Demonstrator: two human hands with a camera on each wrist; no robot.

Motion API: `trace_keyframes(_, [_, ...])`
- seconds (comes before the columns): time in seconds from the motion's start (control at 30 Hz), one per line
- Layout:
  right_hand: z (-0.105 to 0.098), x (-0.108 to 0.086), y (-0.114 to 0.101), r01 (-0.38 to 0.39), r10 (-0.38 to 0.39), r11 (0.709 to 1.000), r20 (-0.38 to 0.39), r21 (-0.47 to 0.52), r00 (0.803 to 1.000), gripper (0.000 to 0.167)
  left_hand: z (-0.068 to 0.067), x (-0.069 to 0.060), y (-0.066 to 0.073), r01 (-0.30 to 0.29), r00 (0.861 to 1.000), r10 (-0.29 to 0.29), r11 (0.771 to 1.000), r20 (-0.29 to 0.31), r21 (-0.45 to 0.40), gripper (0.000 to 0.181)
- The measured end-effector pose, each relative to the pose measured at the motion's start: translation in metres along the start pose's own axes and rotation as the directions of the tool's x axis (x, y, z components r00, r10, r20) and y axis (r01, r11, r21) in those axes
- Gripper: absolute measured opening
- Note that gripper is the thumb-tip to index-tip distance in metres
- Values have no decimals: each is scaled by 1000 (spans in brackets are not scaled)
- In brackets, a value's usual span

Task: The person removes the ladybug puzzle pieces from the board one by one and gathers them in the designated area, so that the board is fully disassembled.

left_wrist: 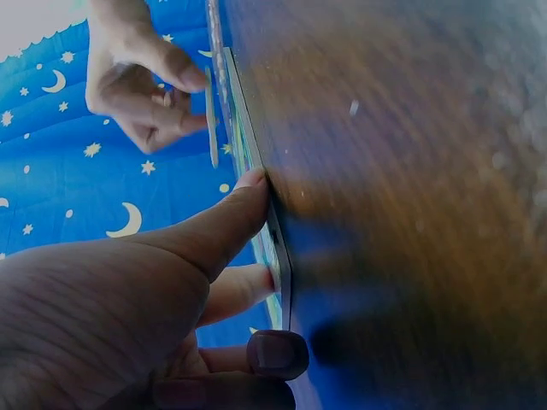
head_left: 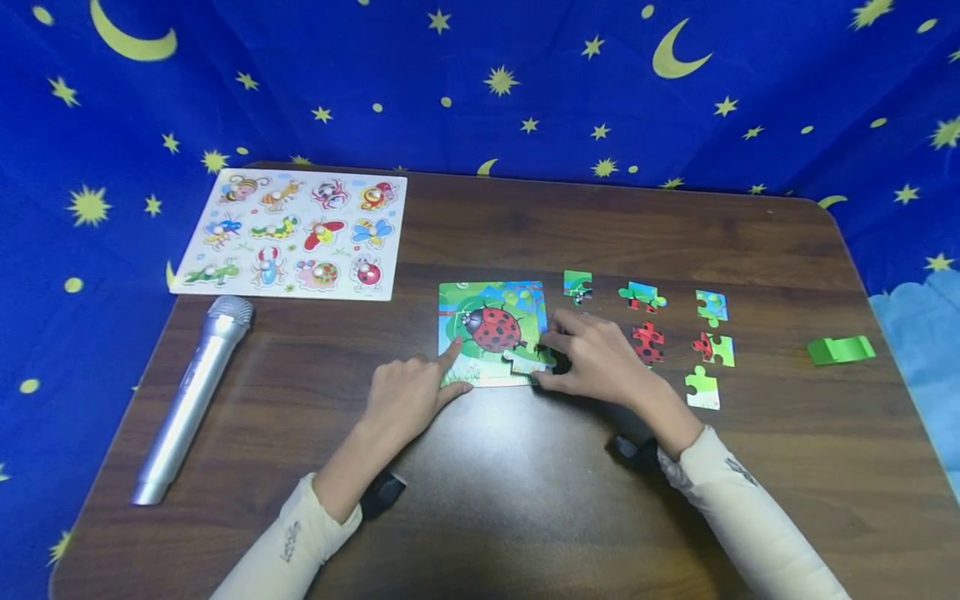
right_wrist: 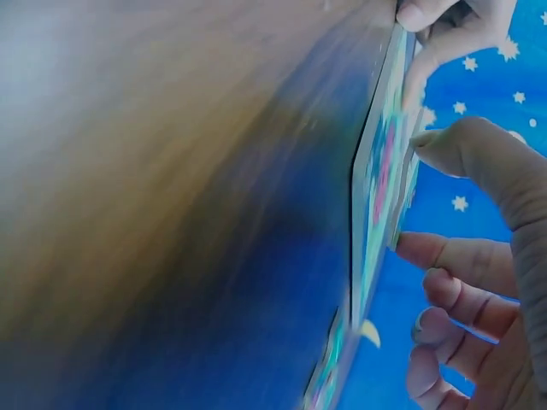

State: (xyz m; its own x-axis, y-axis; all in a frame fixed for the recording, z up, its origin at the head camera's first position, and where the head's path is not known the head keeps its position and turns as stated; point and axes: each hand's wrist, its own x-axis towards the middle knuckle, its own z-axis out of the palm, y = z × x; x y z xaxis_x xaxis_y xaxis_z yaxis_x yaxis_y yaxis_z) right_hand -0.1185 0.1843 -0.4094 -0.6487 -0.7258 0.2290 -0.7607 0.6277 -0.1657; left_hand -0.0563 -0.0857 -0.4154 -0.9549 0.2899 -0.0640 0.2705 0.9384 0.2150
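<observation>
A square ladybug jigsaw puzzle (head_left: pixel 492 332) lies on the table in the head view. My left hand (head_left: pixel 405 390) reaches in from its left side, index finger straight on the picture and thumb (left_wrist: pixel 235 209) at the near edge. My right hand (head_left: pixel 596 358) pinches a puzzle piece (head_left: pixel 527 364) between thumb and index finger. That piece is tilted just above the puzzle's lower right part, as the right wrist view also shows with the held piece (right_wrist: pixel 404 201). Behind my right hand lie several loose pieces, among them a red spotted piece (head_left: pixel 648 342), partly hidden.
A white insect peg board (head_left: pixel 292 237) lies at the back left, with a silver microphone (head_left: pixel 191 404) in front of it. More loose pieces, such as a green one (head_left: pixel 702 388), lie to the right. A green curved block (head_left: pixel 841 350) sits near the right edge.
</observation>
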Motion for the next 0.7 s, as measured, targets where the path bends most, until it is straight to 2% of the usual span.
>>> trace_keyframes(0.4, [-19, -56, 28, 25, -30, 998, -86, -62, 996, 40, -3, 1, -1, 7, 999, -7, 1000, 35, -12, 68])
trace_keyframes(0.57, [-28, -80, 39, -7, 1, 998, -91, -64, 996, 40, -2, 1, 0, 8, 1000, -8, 1000, 30, -13, 68])
trace_keyframes(0.7, [-32, -99, 48, -44, 36, 996, -104, -76, 994, 47, -1, 1, -1, 4, 1000, -4, 1000, 19, -18, 67])
